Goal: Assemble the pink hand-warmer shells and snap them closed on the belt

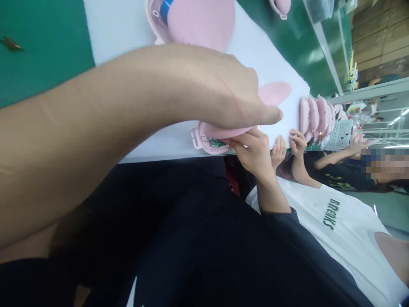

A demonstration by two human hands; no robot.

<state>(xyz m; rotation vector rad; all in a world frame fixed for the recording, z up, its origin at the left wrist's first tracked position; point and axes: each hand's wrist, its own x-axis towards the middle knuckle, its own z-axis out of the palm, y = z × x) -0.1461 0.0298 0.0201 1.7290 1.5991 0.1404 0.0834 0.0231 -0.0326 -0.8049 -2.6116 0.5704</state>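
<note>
On the white cloth [268, 47] over the green table [41, 55], near the edge, I've got a pink casing [198, 136] with a bit of green circuit board [215, 143] showing. Only writing I can really read is on a co-worker's white shirt [351, 221], big dark letters turned sideways, looks like "BRENKS". The dark shirt [338, 170] past it has yellow-green print, way too small for me. Same with the pale printed sheet [341, 133] by the row of pink casings [322, 117].

My left grip [239, 96] is over the casing's pink cover [220, 131], thumb stretched out past it. Can't tell how far closed it is, since the other fingers are hidden. My right grip [252, 149] has its fingertips bunched at the gap by the board; whether they're pinching anything is lost in the blur.

A bigger pink shell [201, 21] with a blue part [166, 8] lies on the far side of my left forearm [134, 89], cut off up top. That forearm blocks a good chunk of the cloth. There's a pink oval piece [276, 92] just beyond my thumb, partly covered by my hand. The co-worker's hands [297, 143] are at the table edge to my right.
</note>
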